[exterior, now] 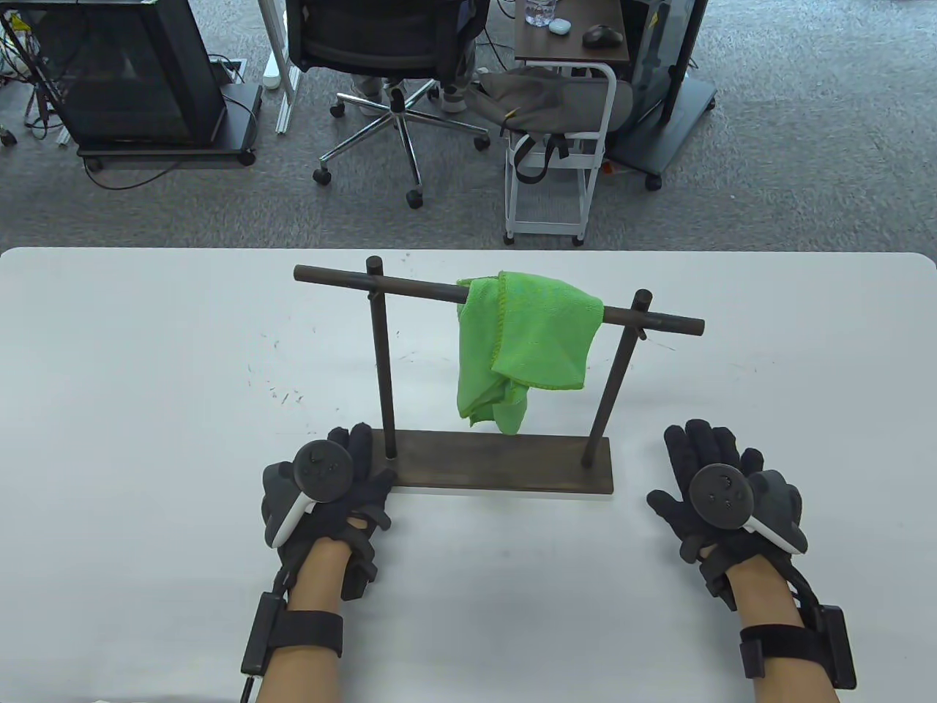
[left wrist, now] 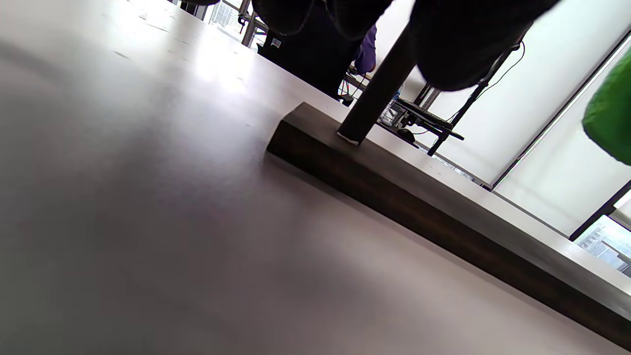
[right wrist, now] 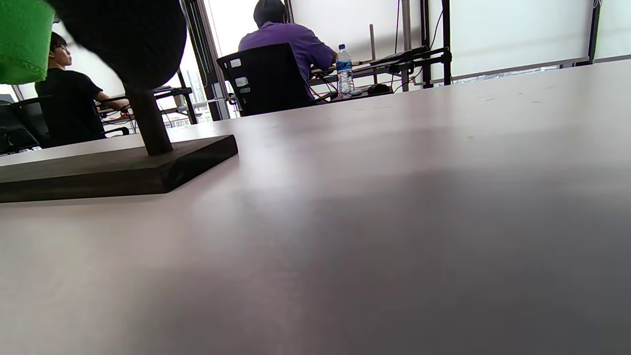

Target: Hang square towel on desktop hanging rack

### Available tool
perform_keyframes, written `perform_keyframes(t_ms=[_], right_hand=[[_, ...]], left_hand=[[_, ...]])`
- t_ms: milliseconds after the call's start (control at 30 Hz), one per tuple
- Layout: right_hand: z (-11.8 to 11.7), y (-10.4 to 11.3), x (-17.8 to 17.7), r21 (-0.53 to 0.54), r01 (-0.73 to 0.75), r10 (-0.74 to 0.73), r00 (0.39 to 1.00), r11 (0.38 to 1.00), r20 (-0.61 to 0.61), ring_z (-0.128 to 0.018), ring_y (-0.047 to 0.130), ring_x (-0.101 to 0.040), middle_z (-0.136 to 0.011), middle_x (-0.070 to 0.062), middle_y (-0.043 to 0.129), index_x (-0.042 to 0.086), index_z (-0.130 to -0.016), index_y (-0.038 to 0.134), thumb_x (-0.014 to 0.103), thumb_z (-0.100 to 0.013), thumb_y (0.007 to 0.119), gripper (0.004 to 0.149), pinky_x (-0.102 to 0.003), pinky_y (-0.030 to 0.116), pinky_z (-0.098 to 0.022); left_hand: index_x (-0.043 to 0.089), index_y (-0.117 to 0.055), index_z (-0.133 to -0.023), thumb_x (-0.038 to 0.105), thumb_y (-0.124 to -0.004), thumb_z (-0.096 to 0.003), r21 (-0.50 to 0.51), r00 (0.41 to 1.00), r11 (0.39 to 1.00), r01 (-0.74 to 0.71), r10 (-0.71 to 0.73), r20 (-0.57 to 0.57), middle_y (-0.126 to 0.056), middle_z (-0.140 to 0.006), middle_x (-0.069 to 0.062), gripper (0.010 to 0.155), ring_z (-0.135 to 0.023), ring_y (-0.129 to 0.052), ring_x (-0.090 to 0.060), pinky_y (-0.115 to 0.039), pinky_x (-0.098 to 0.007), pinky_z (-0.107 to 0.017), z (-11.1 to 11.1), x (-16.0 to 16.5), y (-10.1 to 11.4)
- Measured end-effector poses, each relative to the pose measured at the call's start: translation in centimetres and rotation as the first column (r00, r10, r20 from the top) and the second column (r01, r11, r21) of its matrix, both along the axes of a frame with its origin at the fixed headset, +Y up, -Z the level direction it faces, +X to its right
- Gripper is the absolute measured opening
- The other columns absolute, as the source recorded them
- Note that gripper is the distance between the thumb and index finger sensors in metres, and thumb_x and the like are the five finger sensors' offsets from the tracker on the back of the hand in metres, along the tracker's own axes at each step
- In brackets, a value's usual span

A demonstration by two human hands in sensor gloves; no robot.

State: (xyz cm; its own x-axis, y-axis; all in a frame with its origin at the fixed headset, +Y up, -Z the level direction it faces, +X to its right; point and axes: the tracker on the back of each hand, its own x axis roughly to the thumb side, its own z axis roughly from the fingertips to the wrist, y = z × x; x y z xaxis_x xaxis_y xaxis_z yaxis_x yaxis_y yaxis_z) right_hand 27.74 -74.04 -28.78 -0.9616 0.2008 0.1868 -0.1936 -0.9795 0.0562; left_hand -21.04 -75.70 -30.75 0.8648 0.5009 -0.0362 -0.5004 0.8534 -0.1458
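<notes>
Two gloved hands lie on the white table (exterior: pixel 146 381) in front of the rack (exterior: pixel 498 469), and neither holds anything. The left hand (exterior: pixel 329 491) sits at the near left corner of the rack's dark base, its fingertips (exterior: pixel 359 443) reaching that corner beside the left post (exterior: pixel 382 366); whether they press on the base or only touch its edge cannot be told. From the left wrist view the fingers (left wrist: pixel 458 44) hang dark and blurred at the top, with the post (left wrist: pixel 379 93) rising from the base (left wrist: pixel 443 197) just past them. The right hand (exterior: pixel 721 498) rests flat on the table to the right of the base, apart from it, fingers spread and relaxed. The towel (exterior: pixel 523 344), bright green, is draped over the rack's horizontal bar (exterior: pixel 410 288) toward its right half, between the two posts and closer to the right post (exterior: pixel 615 381). It hangs bunched and uneven, one fold lying over another, its lowest tip above the base and not touching it. In the right wrist view a corner of the towel (right wrist: pixel 22 39) shows at upper left above the base (right wrist: pixel 113 167). Beyond the table stand an office chair (exterior: pixel 388 66) and a white cart (exterior: pixel 556 168).
</notes>
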Motion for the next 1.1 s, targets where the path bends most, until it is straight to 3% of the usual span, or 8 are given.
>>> perform_keyframes(t_ms=[1100], right_hand=[[-0.32,-0.76,-0.81,-0.056,-0.007,0.005,1.0,0.998,-0.024,-0.103,0.029,-0.054,-0.117,-0.016,0.018,0.029,-0.104,0.016,0.056,-0.052,0.075,0.083,-0.077,0.028,-0.063]], left_hand=[[0.02,-0.046,-0.114,0.047,-0.081,-0.0511,-0.014,0.999,0.999,0.049,-0.049,0.011,-0.038,-0.116,-0.018,0.077,-0.105,-0.032,-0.062,-0.023,-0.076,-0.063,-0.07,0.3,-0.13]])
